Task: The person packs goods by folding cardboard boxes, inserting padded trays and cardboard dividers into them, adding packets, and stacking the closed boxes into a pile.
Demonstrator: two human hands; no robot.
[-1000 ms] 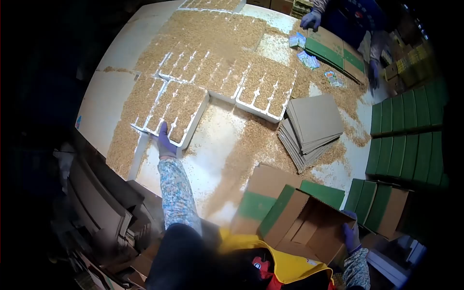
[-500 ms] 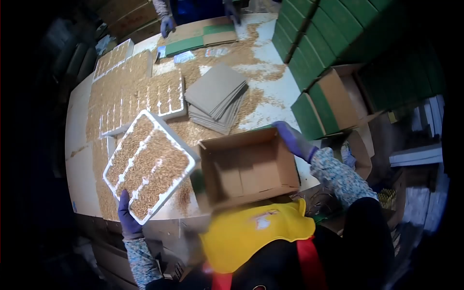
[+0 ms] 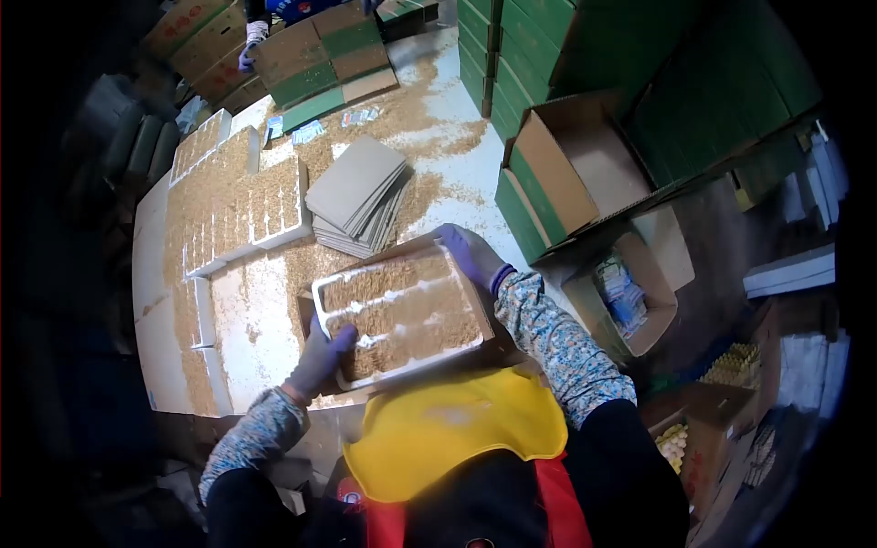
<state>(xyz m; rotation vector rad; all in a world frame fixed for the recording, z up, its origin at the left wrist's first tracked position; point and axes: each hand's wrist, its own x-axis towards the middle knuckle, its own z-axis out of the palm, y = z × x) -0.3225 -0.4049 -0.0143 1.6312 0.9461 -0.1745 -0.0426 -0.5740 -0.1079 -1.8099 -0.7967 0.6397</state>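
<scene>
**Head camera: white tray [image 3: 402,369] at the mouth of a cardboard box [image 3: 482,303]**

The tray, filled with loose brown flakes, lies slightly tilted across the box's opening, just in front of the person's yellow apron bib [image 3: 457,429]; how deep it sits cannot be told. The left hand [image 3: 320,361] grips its left end, thumb over the rim, the other fingers mostly hidden. The right hand [image 3: 470,256] grips the box at its far right corner, fingers bent over the edge.

Beyond them, a stack of grey-brown sheets [image 3: 356,187] rests on the white table [image 3: 448,203], with more filled trays [image 3: 302,194] to its left. On the right stands an open green-and-brown box [image 3: 555,173]. At the far edge, a co-worker's gloved hand [image 3: 246,59] is beside green-and-brown cardboard [image 3: 315,55].
</scene>
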